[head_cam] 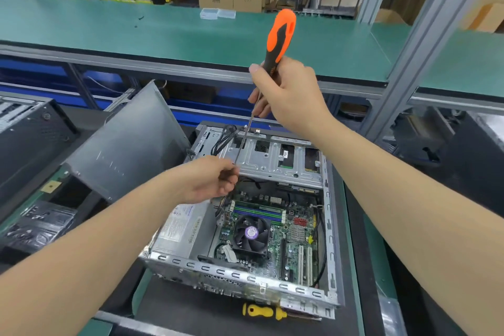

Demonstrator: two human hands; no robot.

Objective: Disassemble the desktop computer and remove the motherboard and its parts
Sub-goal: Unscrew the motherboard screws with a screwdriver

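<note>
Desktop computer lies open at six o'clock on the bench, motherboard still bolted inside.

Drive cage spans its twelve-o'clock end; above it the right hand wraps its fingers round the orange screwdriver. At nine o'clock of the cage the left hand pinches the shaft tip. If the tip slips, I judge it could gouge the board or drop a screw.

motherboard in case | side panel left | screwdriver front
</note>
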